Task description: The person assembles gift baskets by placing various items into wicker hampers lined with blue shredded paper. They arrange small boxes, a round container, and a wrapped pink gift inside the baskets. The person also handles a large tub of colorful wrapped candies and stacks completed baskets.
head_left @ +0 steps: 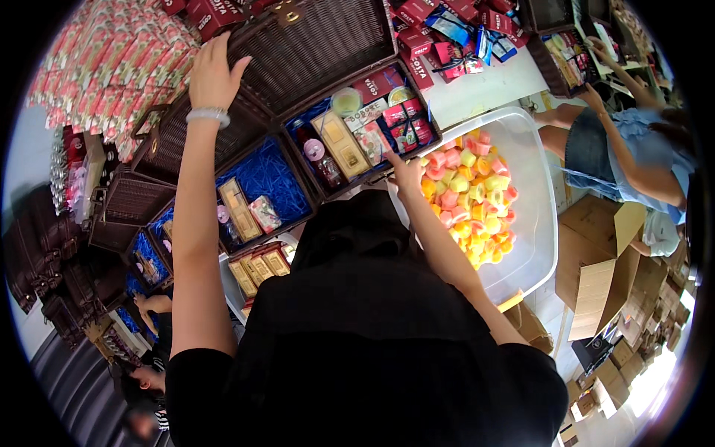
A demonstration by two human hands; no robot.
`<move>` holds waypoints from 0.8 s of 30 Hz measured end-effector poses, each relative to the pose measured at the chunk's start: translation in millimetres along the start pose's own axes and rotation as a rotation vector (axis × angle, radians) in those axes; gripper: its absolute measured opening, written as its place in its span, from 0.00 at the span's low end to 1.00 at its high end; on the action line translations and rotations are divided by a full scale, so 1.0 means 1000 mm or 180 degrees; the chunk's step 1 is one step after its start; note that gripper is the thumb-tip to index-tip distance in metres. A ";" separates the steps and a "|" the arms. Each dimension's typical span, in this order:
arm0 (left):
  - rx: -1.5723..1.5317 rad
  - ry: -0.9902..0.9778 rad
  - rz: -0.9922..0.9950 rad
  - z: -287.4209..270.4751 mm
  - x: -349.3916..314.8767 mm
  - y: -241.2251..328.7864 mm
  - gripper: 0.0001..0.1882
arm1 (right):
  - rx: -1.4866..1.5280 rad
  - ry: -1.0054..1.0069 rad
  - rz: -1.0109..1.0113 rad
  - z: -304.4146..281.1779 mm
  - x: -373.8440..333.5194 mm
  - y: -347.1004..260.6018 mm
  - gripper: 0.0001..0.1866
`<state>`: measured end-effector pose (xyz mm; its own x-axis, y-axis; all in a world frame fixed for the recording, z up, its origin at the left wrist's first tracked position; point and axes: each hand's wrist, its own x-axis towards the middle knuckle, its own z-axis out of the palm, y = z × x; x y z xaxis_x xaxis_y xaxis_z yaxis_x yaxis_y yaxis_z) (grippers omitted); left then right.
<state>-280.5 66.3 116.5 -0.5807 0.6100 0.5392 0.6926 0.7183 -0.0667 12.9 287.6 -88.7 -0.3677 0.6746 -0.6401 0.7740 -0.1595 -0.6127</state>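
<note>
My left hand [214, 78], with a pale bracelet at its wrist, reaches up beside the raised lid [320, 52] of a dark wicker case. Its fingers are stretched, thumb apart, next to a heap of pink-and-white packets [126, 74]. At the near right edge of the open case [322, 195], my right hand [407, 177] has its index finger extended towards a small floral packet [372, 141]. Blue shredded filler lines this case. In it lie a dark bottle [328, 167], a gold box [341, 143], two round cups, and a dark red box tied with black ribbon [408, 123].
A clear plastic tub [547, 223] of red and yellow jelly cups [473, 194] stands right of the case. Another part-filled case [261, 179] adjoins on the left. Red boxes [417, 41] lie beyond. Co-workers are at both sides; cardboard boxes [596, 261] stand at right.
</note>
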 end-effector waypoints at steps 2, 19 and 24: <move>0.0176 -0.0374 -0.0378 0.012 0.001 -0.008 0.20 | 0.0053 -0.0313 -0.0027 -0.006 0.009 -0.005 0.30; -0.0203 -0.0258 0.0298 -0.056 0.056 0.051 0.18 | 0.1267 -0.0389 0.0028 -0.095 -0.052 -0.043 0.13; -0.0306 -0.0234 0.0351 -0.073 0.058 0.114 0.19 | 0.1350 -0.0439 0.0008 -0.163 -0.049 -0.035 0.14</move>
<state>-204.2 159.5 201.5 -0.5263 0.7087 0.4699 0.7894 0.6125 -0.0396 87.6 378.1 39.5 -0.4537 0.5760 -0.6800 0.5057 -0.4619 -0.7286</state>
